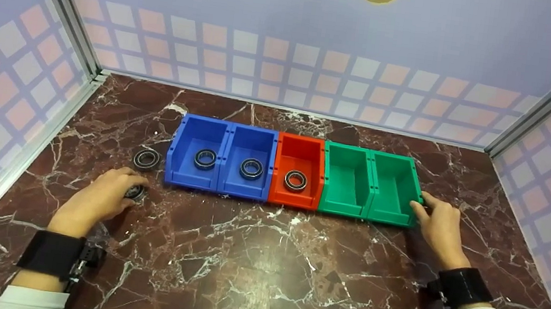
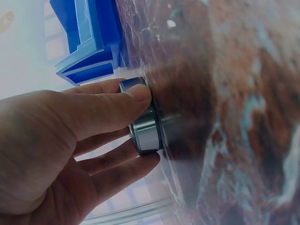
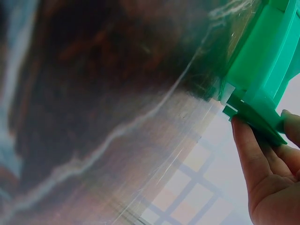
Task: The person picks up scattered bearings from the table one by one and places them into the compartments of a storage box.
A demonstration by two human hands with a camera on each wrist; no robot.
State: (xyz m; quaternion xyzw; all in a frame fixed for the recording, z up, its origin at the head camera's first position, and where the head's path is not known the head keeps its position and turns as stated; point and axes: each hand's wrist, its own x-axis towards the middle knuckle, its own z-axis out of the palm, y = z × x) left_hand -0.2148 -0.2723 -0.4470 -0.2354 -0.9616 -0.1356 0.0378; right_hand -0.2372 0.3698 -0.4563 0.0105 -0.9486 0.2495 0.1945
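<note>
I see the marble table (image 1: 260, 269) boxed by panel walls on left, back and right, w/ wide bare room in front of the bin row and narrower strips at each end. The row runs L to R: two blue bins (image 1: 221, 160), red bin (image 1: 298, 171), two green bins (image 1: 371, 184), all touching side to side. My right hand (image 1: 439, 226) rests against the outer front corner of the right green bin; the right wrist view shows straight fingers along that corner's edge, not clamped. My left hand (image 1: 102, 196) pinches a bearing (image 1: 135, 192) on the table, left of the blue bins; the left wrist view shows thumb and fingers on its rim. A loose bearing (image 1: 147, 159) lies just beyond it.
</note>
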